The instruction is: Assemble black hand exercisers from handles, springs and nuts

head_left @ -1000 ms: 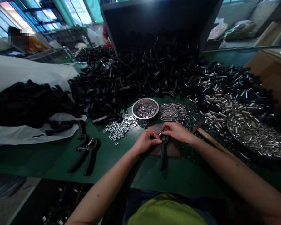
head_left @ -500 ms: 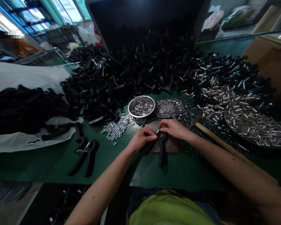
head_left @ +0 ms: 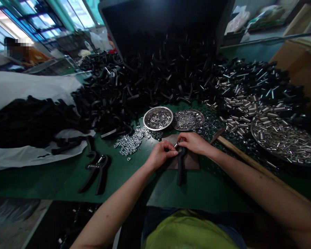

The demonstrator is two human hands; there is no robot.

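Both hands meet over a brown plate (head_left: 195,164) on the green table. My left hand (head_left: 160,154) is closed, thumb and fingers pinched at the head of a black plastic spring clamp (head_left: 180,169). One handle of the clamp points toward me; the other part lies mostly under my left hand. A small metal coil spring (head_left: 176,144) shows between the fingertips of both hands. My right hand (head_left: 193,142) is closed, its thumb and fingertips pinching the spring's upper end. Fingers partly hide the spot where spring and clamp meet. Another black clamp (head_left: 98,173), with a spring in it, lies to the left.
Beyond the plate stand a round metal bowl (head_left: 158,118) and a tray (head_left: 188,119) of small metal parts. Loose nuts (head_left: 129,142) lie left. A wooden-handled tool (head_left: 243,155), springs and a dish of pins (head_left: 287,141) are right. Black clamp parts (head_left: 155,76) heap behind.
The whole view has shifted slightly to the right. Both hands keep nearly the same grip over the clamp and spring.
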